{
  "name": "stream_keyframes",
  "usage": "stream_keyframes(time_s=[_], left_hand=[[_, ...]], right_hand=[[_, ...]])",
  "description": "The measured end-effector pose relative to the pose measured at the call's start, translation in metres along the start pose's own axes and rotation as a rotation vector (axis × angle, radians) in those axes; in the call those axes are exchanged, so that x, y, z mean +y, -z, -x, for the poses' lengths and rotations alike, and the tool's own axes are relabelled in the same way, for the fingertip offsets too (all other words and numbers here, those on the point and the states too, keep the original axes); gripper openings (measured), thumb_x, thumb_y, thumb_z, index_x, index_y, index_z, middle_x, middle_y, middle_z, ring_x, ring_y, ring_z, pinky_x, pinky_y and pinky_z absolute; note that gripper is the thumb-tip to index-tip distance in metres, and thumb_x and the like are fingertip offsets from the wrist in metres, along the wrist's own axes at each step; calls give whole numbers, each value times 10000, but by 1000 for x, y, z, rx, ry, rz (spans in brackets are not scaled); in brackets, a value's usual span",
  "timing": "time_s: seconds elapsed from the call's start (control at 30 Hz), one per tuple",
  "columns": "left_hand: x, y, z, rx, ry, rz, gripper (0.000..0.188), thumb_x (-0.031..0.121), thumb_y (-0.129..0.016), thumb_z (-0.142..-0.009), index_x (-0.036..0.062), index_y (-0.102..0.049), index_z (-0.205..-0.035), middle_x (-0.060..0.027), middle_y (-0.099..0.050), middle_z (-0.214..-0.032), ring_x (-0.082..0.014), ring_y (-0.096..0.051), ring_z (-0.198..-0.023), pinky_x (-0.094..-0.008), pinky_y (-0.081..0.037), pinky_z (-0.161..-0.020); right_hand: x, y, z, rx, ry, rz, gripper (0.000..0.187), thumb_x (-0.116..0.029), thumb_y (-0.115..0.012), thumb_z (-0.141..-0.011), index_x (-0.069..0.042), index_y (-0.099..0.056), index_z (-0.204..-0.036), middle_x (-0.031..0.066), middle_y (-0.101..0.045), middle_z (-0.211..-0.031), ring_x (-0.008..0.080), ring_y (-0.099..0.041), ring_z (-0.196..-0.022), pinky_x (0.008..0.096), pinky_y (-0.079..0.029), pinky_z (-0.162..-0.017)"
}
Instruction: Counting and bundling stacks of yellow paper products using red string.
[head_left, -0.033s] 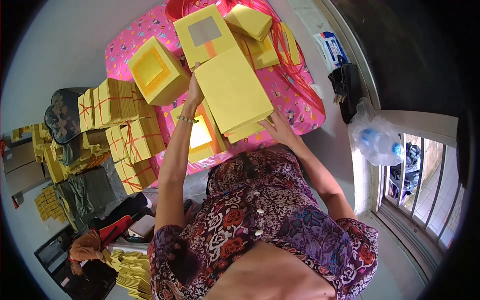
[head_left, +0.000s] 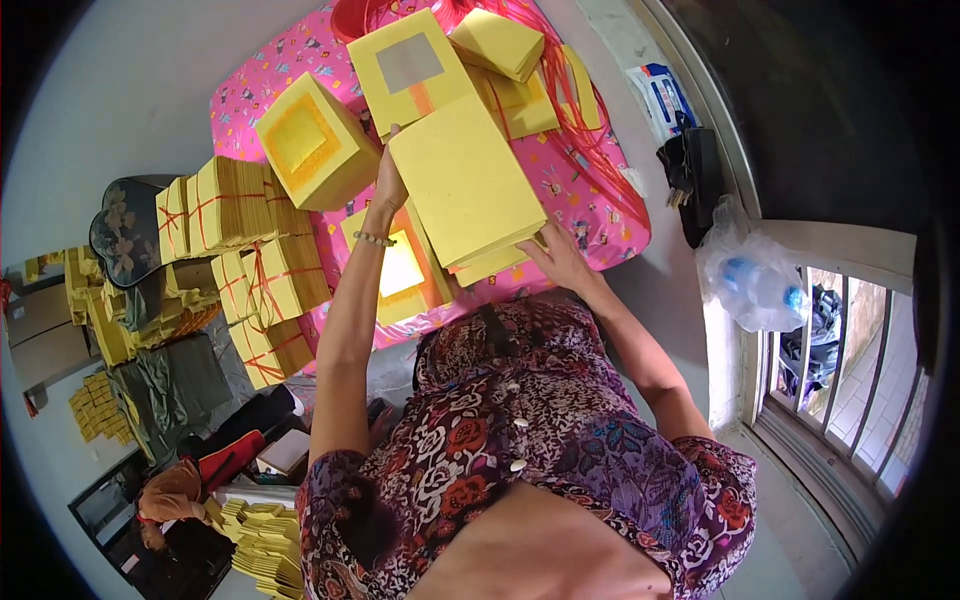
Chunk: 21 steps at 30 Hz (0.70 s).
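A thick stack of yellow paper sheets (head_left: 465, 180) lies at a slant between my two hands above the pink table cover. My left hand (head_left: 391, 180), below a beaded bracelet, grips the stack's left edge, with some fingers hidden. At its near right corner, my right hand (head_left: 560, 255) holds the edges, where a few lower sheets stick out. Just beyond is a yellow pile with a grey square and an orange strip (head_left: 410, 65). To the left stands a tall yellow stack with an orange-edged square (head_left: 305, 140). A pile with a shiny gold square (head_left: 402, 265) lies beside my left wrist.
Yellow bundles tied with red string (head_left: 235, 205) crowd the left side. Loose red strings (head_left: 590, 165) trail over the pink patterned cover (head_left: 625, 225) at right. A plastic bag with a bottle (head_left: 750, 280) hangs by the barred window. Another person (head_left: 175, 495) is at lower left.
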<state>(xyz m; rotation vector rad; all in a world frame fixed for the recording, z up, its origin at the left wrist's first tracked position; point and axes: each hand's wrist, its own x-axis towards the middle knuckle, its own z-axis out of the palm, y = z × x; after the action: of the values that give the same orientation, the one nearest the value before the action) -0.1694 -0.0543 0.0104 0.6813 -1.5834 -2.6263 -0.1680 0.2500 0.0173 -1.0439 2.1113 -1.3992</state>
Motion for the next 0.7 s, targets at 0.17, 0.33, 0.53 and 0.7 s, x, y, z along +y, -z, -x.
stream_keyframes(time_s=[0.17,0.33,0.53,0.7], left_hand=[[-2,1,-2,17,-31,-76,603,508,-280,-963,-2,-542,-1149,-62,-598,-1028,-139,-573,-925,-289,-484,-803],[1,5,-2,0,-26,-121,592,502,-287,-964,1,-545,-1149,-60,-597,-1026,-132,-569,-929,-282,-479,-801],[-28,8,8,94,-185,-163,616,521,-258,-962,19,-480,-1240,-64,-568,-1105,-138,-562,-972,-283,-470,-840],[-39,9,1,89,-169,-60,617,523,-252,-962,23,-460,-1259,-67,-555,-1131,-144,-554,-995,-287,-462,-856]], right_hand=[[-3,2,-1,-21,-7,-31,620,-194,-559,-888,6,-244,-1383,229,-334,-1386,352,-353,-1280,401,-323,-1032],[-1,5,-2,-14,18,-52,647,-217,-577,-880,13,-240,-1382,229,-334,-1387,352,-355,-1278,399,-328,-1030],[1,4,-2,7,99,59,637,-223,-585,-874,-4,-266,-1380,210,-328,-1399,358,-346,-1281,401,-333,-1033],[0,1,-2,30,102,35,621,-208,-580,-875,-11,-274,-1379,206,-330,-1398,355,-345,-1283,401,-333,-1034]])
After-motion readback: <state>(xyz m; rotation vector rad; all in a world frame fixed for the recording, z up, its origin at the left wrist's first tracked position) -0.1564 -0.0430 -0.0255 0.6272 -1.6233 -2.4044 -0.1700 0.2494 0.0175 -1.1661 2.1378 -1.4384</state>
